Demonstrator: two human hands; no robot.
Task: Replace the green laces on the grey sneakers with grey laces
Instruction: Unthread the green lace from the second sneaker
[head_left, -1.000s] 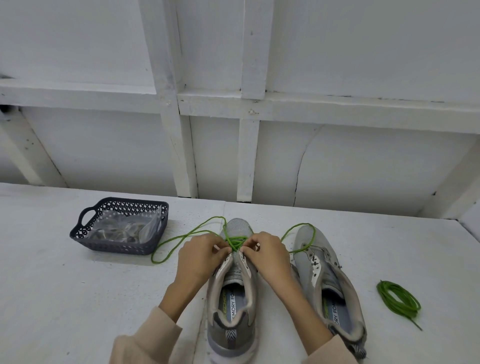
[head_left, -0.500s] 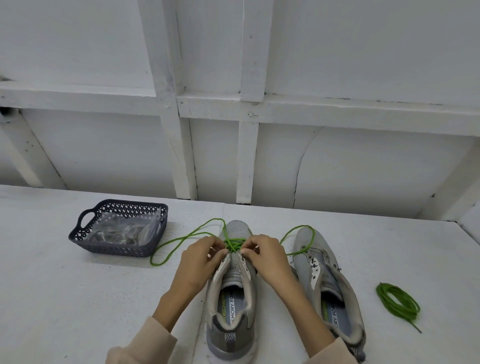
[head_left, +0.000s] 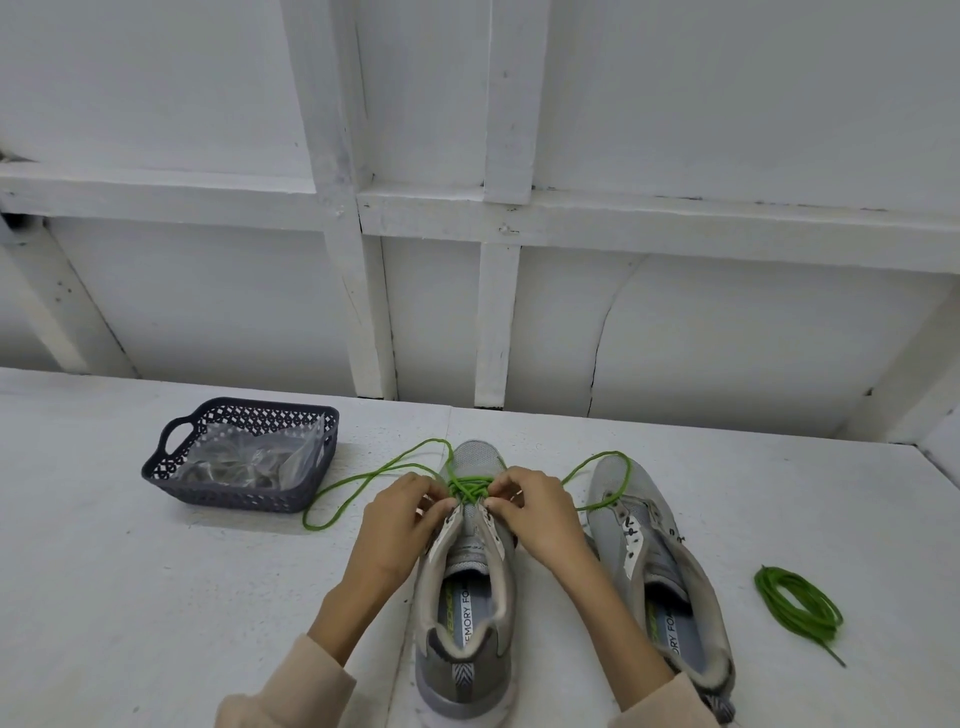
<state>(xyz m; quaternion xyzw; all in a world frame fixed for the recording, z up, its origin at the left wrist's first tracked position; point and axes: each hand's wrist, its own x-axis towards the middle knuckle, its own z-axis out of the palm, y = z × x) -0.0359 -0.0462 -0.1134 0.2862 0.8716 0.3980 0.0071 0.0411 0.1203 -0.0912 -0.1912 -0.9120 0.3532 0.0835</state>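
1. I see the basket (head_left: 171, 470) at ten o'clock on the table (head_left: 156, 597), with a clear bag (head_left: 244, 460) inside.
2. Left hand (head_left: 397, 525) pinches the green lace (head_left: 467, 486) on the centre sneaker (head_left: 462, 613).
3. Right hand (head_left: 540, 514) pinches it too.
4. At three o'clock are a second sneaker (head_left: 660, 561) and a green coil (head_left: 797, 605).

Head view, looking down, close over table (head_left: 156, 597)

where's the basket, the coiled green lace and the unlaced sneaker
basket (head_left: 234, 496): head view, front wall.
coiled green lace (head_left: 797, 605): head view, middle of the coil.
unlaced sneaker (head_left: 605, 486): head view, toe mesh.
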